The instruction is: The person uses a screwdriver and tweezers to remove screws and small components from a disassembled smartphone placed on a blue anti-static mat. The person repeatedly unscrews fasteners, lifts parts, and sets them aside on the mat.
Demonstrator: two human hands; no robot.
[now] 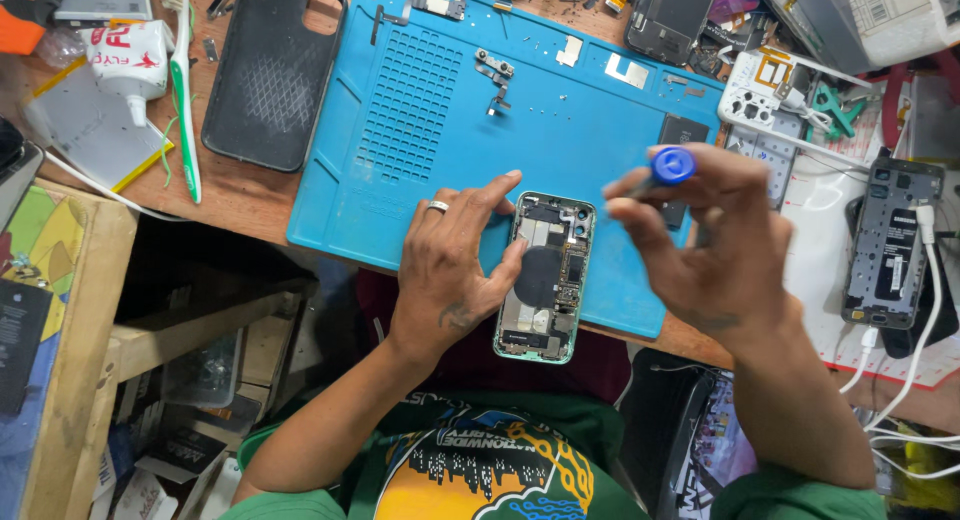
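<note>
Left hand (452, 265) steadies opened phone (546, 277) | right hand (712, 235) pinches, seemingly, blue-capped screwdriver (668, 168)

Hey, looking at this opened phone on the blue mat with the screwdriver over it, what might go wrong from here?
1. The opened phone hangs partly over the near edge of the blue mat; only the left hand steadies it, so it might slide off.
2. The right hand holds the blue-capped screwdriver above exposed parts; a slip could scratch them.
3. Small loose parts lie on the mat and could get knocked away.
</note>
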